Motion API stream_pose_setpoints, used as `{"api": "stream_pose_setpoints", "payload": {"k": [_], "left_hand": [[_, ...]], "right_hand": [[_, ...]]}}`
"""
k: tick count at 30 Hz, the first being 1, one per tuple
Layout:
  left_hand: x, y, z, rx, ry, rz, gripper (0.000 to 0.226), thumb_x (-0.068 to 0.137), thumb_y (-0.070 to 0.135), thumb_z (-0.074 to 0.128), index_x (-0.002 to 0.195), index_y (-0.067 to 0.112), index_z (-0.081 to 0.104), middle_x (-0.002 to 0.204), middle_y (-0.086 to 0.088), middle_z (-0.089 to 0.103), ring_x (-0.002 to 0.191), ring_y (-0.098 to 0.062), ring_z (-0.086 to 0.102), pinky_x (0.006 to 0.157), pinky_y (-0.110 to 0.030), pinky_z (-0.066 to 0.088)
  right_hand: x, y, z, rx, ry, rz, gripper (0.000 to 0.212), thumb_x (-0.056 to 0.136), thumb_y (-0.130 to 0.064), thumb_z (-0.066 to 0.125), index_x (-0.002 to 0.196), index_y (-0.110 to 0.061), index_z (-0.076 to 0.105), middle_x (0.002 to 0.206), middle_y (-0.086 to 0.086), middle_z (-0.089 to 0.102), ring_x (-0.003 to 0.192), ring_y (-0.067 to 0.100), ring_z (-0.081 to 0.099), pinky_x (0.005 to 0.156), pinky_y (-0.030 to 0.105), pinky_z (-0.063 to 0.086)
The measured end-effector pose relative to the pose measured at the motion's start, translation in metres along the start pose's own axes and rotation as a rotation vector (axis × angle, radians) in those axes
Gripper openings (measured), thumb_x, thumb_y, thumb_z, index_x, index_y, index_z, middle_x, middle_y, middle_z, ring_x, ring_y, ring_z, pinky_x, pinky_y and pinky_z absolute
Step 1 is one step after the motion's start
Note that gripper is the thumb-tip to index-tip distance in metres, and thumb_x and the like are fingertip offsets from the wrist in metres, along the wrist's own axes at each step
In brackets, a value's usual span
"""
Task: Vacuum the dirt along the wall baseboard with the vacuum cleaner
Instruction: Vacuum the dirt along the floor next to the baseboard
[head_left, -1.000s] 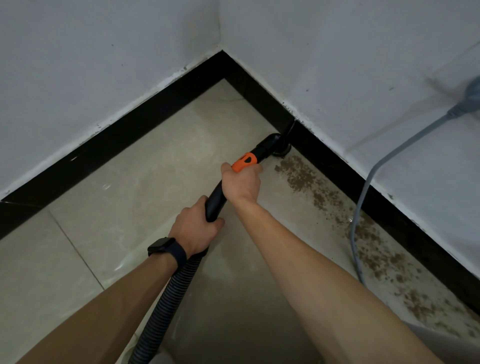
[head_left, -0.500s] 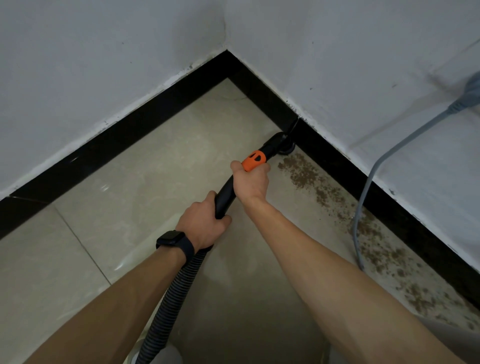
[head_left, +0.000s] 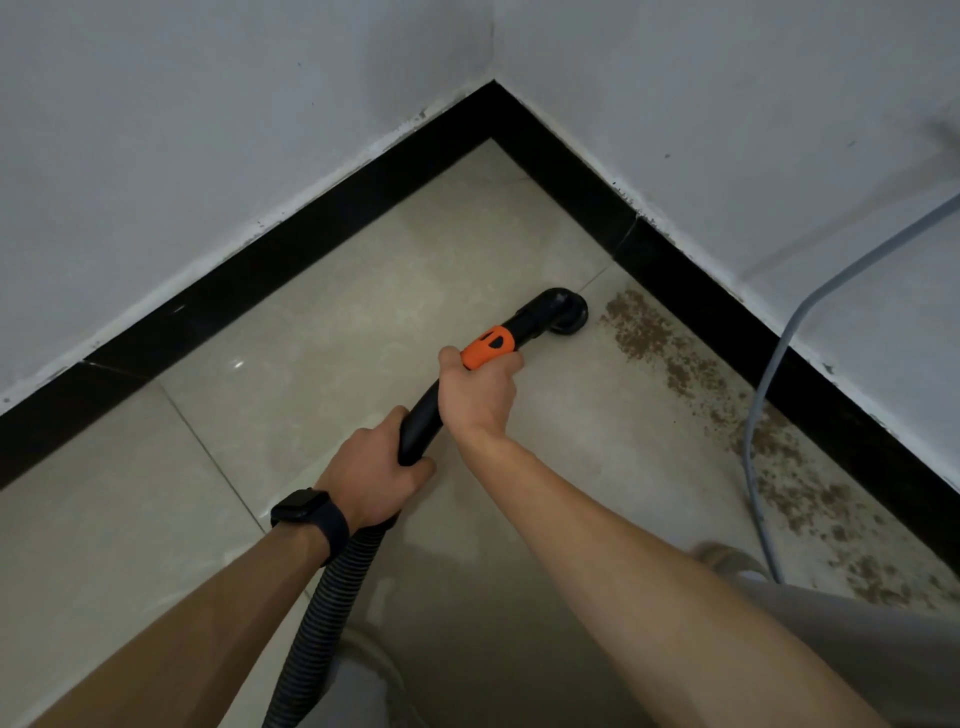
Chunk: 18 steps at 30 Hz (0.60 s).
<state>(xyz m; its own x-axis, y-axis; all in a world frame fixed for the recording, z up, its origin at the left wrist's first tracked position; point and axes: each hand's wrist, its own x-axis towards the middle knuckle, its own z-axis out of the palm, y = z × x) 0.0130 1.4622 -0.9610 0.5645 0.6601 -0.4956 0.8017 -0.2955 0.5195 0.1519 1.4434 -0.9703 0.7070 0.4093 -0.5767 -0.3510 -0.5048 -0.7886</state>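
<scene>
While gripping wand (head_left: 422, 420) with left hand (head_left: 371, 478) and, at collar (head_left: 488, 347), right hand (head_left: 475, 400), holds nozzle (head_left: 569, 312) on floor (head_left: 363, 332) beside dirt (head_left: 639, 332) by baseboard (head_left: 701, 291).

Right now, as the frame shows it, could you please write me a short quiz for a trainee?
1. True or false: dirt lies along the right-hand baseboard.
2. Where does the right hand grip the vacuum tube? A at the orange collar; B at the floor end; C nowhere.
3. Fill in: the left hand has a black ____ on its wrist.
Key: 1 true; 2 A; 3 watch.
</scene>
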Motion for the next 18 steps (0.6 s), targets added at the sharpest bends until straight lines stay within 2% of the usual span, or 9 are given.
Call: {"api": "stream_pose_setpoints", "payload": {"k": [7, 10, 14, 18], "left_hand": [[-0.009, -0.005, 0.004, -0.015, 0.018, -0.008, 0.029, 0.079, 0.032, 0.068, 0.08, 0.028, 0.039, 0.064, 0.0, 0.058, 0.051, -0.014, 0.055, 0.045, -0.026, 0.034], [-0.011, -0.004, 0.005, -0.065, 0.014, -0.022, 0.025, 0.077, 0.032, 0.066, 0.081, 0.027, 0.042, 0.064, 0.0, 0.06, 0.05, -0.014, 0.056, 0.044, -0.026, 0.039], [-0.018, -0.003, 0.009, -0.155, -0.006, -0.056, 0.022, 0.074, 0.031, 0.065, 0.086, 0.024, 0.048, 0.067, -0.002, 0.067, 0.055, -0.019, 0.064, 0.055, -0.04, 0.054], [-0.021, -0.001, 0.012, -0.155, -0.029, -0.073, 0.021, 0.077, 0.026, 0.067, 0.086, 0.022, 0.048, 0.068, -0.005, 0.068, 0.056, -0.023, 0.064, 0.058, -0.046, 0.055]], "right_hand": [[-0.011, 0.002, -0.001, -0.022, 0.007, -0.002, 0.039, 0.096, -0.026, 0.063, 0.12, -0.016, 0.034, 0.083, -0.007, 0.057, 0.065, 0.003, 0.057, 0.041, 0.007, 0.037], [-0.012, 0.0, -0.001, -0.06, 0.012, -0.023, 0.04, 0.096, -0.026, 0.061, 0.123, -0.014, 0.034, 0.084, -0.005, 0.058, 0.067, 0.005, 0.058, 0.049, 0.015, 0.041], [-0.017, 0.004, 0.001, -0.097, 0.006, -0.047, 0.047, 0.097, -0.026, 0.06, 0.131, -0.011, 0.031, 0.091, 0.001, 0.062, 0.069, 0.009, 0.06, 0.052, 0.021, 0.043], [-0.017, 0.012, -0.003, -0.089, 0.013, -0.024, 0.049, 0.096, -0.025, 0.061, 0.131, -0.01, 0.031, 0.09, 0.0, 0.061, 0.07, 0.011, 0.062, 0.054, 0.023, 0.046]]}}
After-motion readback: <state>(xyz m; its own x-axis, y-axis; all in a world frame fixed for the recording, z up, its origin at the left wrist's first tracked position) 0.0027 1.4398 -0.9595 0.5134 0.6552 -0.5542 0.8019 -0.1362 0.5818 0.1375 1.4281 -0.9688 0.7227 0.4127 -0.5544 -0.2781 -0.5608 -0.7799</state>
